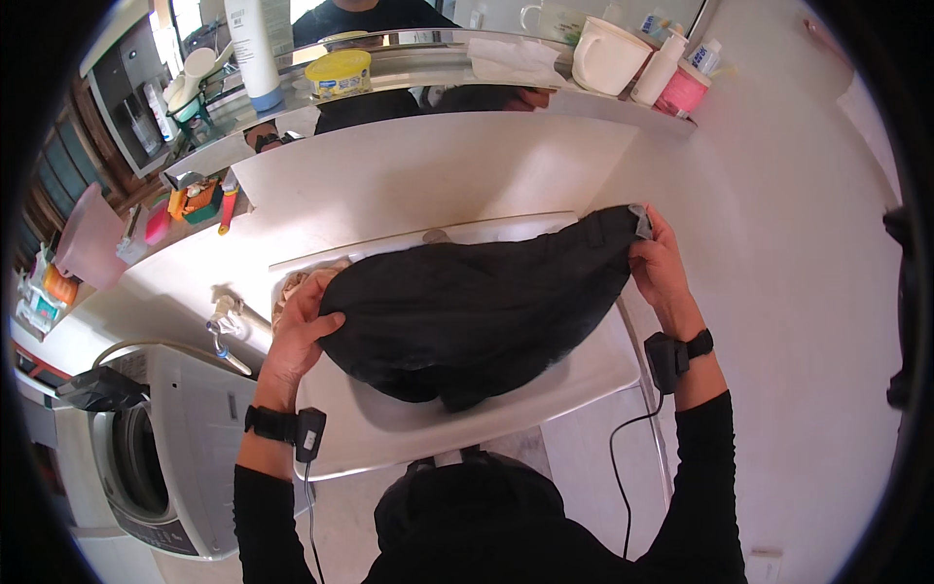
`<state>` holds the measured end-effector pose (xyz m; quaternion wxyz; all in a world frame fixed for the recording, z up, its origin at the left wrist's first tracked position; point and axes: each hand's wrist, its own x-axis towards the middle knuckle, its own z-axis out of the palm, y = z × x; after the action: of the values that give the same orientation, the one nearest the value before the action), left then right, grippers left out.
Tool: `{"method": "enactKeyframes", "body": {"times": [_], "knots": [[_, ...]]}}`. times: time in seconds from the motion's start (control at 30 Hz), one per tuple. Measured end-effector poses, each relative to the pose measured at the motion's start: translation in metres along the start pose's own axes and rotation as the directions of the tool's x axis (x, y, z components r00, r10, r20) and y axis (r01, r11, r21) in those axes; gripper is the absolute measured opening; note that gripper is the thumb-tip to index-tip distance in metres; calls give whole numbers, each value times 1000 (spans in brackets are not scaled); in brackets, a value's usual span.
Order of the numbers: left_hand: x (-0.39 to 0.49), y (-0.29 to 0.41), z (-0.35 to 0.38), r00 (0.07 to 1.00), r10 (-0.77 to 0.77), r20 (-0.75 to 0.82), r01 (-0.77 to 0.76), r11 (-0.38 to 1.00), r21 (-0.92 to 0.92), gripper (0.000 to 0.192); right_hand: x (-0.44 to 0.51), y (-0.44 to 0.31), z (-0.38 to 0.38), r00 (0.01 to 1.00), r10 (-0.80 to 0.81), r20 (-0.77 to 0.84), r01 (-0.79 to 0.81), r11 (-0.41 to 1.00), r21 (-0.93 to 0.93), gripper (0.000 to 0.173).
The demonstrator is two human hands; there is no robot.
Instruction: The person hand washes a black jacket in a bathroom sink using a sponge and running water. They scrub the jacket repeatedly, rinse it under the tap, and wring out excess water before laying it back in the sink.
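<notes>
A black cloth garment hangs stretched between my two hands above a white ceramic sink. My left hand pinches its left end, thumb on the near side. At the upper right my right hand grips the other end, where a band with loops shows and a small grey patch peeks out. The lower part of the cloth sags into the basin and hides much of it. Behind my left hand, a bunched beige cloth lies at the sink's left back corner.
To the left stands a top-loading washing machine with its lid up, near a wall tap. A glass shelf under the mirror holds a white mug, a yellow tub and bottles. A pink basin sits on the left ledge.
</notes>
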<state>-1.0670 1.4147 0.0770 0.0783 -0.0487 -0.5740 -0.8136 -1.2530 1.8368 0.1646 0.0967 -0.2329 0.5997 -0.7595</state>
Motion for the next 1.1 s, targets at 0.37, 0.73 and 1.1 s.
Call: {"method": "enactKeyframes", "body": {"times": [0.37, 0.73, 1.1], "knots": [[-31, -149, 29, 770, -605, -200, 206, -61, 977, 80, -96, 203, 65, 760, 600, 251, 106, 266, -958, 86], [-1, -261, 17, 722, -614, -318, 214, -240, 947, 65, -41, 336, 98, 760, 597, 257, 179, 188, -966, 63], [76, -194, -42, 604, -662, -444, 647, 83, 758, 75, -9, 298, 14, 808, 589, -25, -328, 414, -849, 90]]}}
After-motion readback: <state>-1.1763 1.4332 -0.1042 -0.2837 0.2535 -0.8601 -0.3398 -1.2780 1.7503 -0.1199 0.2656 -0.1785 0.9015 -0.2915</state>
